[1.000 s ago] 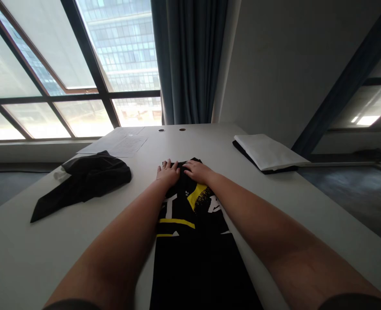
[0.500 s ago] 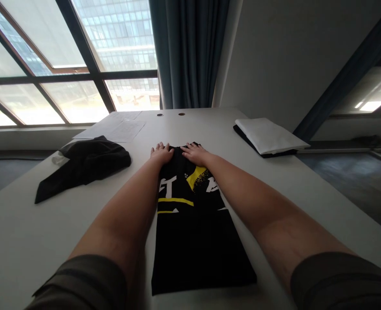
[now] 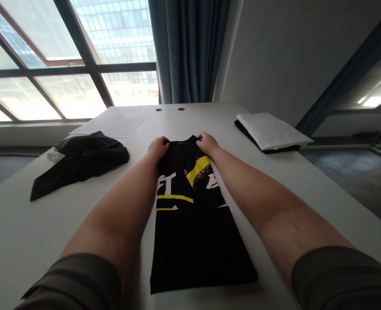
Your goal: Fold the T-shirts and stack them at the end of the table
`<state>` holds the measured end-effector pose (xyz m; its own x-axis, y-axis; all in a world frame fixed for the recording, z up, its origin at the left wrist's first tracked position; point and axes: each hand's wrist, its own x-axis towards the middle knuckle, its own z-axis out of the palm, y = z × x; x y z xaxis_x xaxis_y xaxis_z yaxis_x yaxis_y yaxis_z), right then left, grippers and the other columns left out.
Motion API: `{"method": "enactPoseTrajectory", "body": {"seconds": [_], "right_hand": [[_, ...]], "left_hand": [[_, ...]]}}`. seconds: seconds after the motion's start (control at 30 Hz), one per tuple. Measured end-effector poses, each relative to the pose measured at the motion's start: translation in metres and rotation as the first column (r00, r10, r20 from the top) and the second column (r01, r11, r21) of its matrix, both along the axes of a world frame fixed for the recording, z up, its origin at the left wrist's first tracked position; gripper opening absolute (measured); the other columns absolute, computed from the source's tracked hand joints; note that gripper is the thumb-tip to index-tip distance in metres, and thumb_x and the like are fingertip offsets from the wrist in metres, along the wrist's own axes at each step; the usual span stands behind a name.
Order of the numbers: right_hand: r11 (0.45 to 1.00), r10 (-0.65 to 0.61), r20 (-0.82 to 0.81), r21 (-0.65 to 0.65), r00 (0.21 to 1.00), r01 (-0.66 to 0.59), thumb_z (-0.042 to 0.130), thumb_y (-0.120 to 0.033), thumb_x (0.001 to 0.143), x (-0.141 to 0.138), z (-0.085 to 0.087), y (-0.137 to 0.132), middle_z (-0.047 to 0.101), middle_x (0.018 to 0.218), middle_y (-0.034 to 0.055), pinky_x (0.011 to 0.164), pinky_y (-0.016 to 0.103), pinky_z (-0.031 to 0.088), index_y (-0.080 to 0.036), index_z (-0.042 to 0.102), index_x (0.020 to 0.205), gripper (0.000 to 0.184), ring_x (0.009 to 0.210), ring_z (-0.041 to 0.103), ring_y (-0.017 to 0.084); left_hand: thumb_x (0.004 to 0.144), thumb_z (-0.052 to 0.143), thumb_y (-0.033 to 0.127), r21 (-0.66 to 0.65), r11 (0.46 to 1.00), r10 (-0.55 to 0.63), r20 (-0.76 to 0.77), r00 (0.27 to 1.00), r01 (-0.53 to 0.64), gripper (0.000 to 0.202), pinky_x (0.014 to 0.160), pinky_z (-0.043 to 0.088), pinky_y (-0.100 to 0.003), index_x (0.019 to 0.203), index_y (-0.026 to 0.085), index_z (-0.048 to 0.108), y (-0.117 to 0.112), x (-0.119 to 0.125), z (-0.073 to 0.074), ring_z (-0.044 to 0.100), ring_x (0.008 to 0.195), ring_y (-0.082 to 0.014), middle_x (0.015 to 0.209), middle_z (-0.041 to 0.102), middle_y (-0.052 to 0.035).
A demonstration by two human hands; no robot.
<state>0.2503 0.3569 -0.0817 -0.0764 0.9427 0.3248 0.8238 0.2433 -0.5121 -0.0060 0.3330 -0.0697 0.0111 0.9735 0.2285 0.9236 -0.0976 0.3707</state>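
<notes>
A black T-shirt [image 3: 197, 245] with white letters and yellow stripes lies folded into a long strip in front of me. Its plain black lower part is nearest my body, and its neckline is at the far end. My left hand [image 3: 158, 147] grips the far left corner beside the collar, fingers curled over the fabric. At the far right corner my right hand [image 3: 207, 143] pinches the cloth in the same way. The fingertips of both hands are partly hidden by the fabric and the hands themselves.
The white table [image 3: 268, 185] bears a crumpled dark garment [image 3: 87, 159] on the left and printed papers [image 3: 113, 122] behind it. At the right lies a folded white cloth [image 3: 273, 131] over a black one [image 3: 251, 137]. A blue curtain [image 3: 187, 51] hangs beyond the far edge.
Both hands, which lay flat with fingers stretched on the shirt's far end, have closed on its two far corners. The collar now shows between them. The view has shifted slightly.
</notes>
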Motion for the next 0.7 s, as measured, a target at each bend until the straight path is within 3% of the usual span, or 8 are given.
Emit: {"method": "enactPoseTrajectory", "body": {"seconds": [0.07, 0.17, 0.27, 0.33, 0.4, 0.47, 0.6, 0.7], "right_hand": [[0.998, 0.069, -0.195, 0.007, 0.978, -0.069, 0.058, -0.029, 0.086, -0.002, 0.005, -0.007, 0.071, 0.092, 0.0055, 0.078, 0.036, 0.054, -0.021, 0.059, 0.107, 0.023, 0.078, 0.064, 0.022], [0.981, 0.182, -0.471, 0.032, 0.863, -0.190, 0.060, -0.034, 0.086, -0.004, 0.015, -0.022, 0.072, 0.086, 0.0008, 0.071, 0.035, 0.056, -0.024, 0.055, 0.115, 0.031, 0.069, 0.065, 0.019], [0.962, 0.254, -0.623, 0.080, 0.740, -0.262, 0.065, -0.037, 0.084, -0.002, 0.026, -0.043, 0.076, 0.092, 0.0015, 0.077, 0.038, 0.059, -0.024, 0.056, 0.126, 0.045, 0.078, 0.071, 0.021], [0.943, 0.314, -0.652, 0.127, 0.690, -0.309, 0.068, -0.039, 0.083, 0.003, 0.032, -0.061, 0.078, 0.096, 0.0031, 0.086, 0.041, 0.059, -0.022, 0.064, 0.123, 0.043, 0.089, 0.073, 0.023], [0.918, 0.380, -0.624, 0.165, 0.683, -0.361, 0.069, -0.040, 0.083, 0.011, 0.037, -0.085, 0.079, 0.099, 0.0036, 0.093, 0.044, 0.058, -0.021, 0.073, 0.111, 0.034, 0.096, 0.073, 0.024], [0.894, 0.437, -0.550, 0.176, 0.712, -0.413, 0.069, -0.041, 0.085, 0.022, 0.041, -0.113, 0.080, 0.101, 0.0024, 0.098, 0.046, 0.057, -0.023, 0.077, 0.105, 0.028, 0.100, 0.074, 0.026], [0.841, 0.539, -0.253, 0.103, 0.803, -0.532, 0.066, -0.027, 0.085, 0.048, 0.040, -0.166, 0.078, 0.114, -0.0004, 0.107, 0.045, 0.053, -0.030, 0.079, 0.113, 0.031, 0.111, 0.072, 0.025], [0.774, 0.632, -0.058, 0.008, 0.773, -0.633, 0.061, -0.019, 0.083, 0.060, 0.034, -0.189, 0.076, 0.120, -0.0016, 0.115, 0.044, 0.047, -0.032, 0.078, 0.117, 0.040, 0.120, 0.068, 0.024]], "left_hand": [[0.098, 0.048, 0.035, 0.060, 0.998, -0.026, 0.076, 0.997, 0.021, 0.029, 0.100, 0.050, -0.038, 0.122, 0.029, 0.062, -0.004, 0.000, 0.003, 0.064, 0.115, -0.0244, 0.122, 0.071, -0.0043], [0.099, 0.046, 0.032, 0.160, 0.986, -0.083, 0.214, 0.973, 0.048, 0.027, 0.096, 0.052, -0.037, 0.122, 0.028, 0.058, -0.016, 0.001, 0.011, 0.066, 0.106, -0.0223, 0.113, 0.072, -0.0032], [0.096, 0.052, 0.029, 0.247, 0.965, -0.146, 0.250, 0.957, 0.083, 0.033, 0.093, 0.053, -0.036, 0.130, 0.028, 0.054, -0.041, 0.001, 0.027, 0.067, 0.099, -0.0214, 0.109, 0.071, -0.0031], [0.095, 0.055, 0.027, 0.285, 0.953, -0.177, 0.247, 0.953, 0.103, 0.049, 0.089, 0.054, -0.036, 0.144, 0.028, 0.045, -0.066, -0.001, 0.039, 0.069, 0.094, -0.0211, 0.107, 0.071, -0.0039], [0.094, 0.058, 0.028, 0.288, 0.945, -0.222, 0.215, 0.951, 0.156, 0.062, 0.088, 0.054, -0.036, 0.153, 0.028, 0.037, -0.096, -0.006, 0.047, 0.070, 0.091, -0.0209, 0.107, 0.072, -0.0041], [0.094, 0.059, 0.030, 0.274, 0.940, -0.254, 0.170, 0.952, 0.202, 0.062, 0.089, 0.054, -0.036, 0.153, 0.029, 0.039, -0.125, -0.014, 0.049, 0.071, 0.089, -0.0205, 0.104, 0.074, -0.0031], [0.091, 0.059, 0.033, 0.151, 0.894, -0.428, 0.001, 0.904, 0.423, 0.036, 0.094, 0.054, -0.036, 0.127, 0.032, 0.065, -0.172, -0.031, 0.035, 0.071, 0.091, -0.0205, 0.105, 0.077, -0.0015], [0.092, 0.056, 0.034, -0.020, 0.812, -0.583, -0.057, 0.810, 0.583, 0.025, 0.099, 0.053, -0.035, 0.109, 0.033, 0.073, -0.191, -0.034, 0.026, 0.071, 0.100, -0.0204, 0.111, 0.077, -0.0009]]}}
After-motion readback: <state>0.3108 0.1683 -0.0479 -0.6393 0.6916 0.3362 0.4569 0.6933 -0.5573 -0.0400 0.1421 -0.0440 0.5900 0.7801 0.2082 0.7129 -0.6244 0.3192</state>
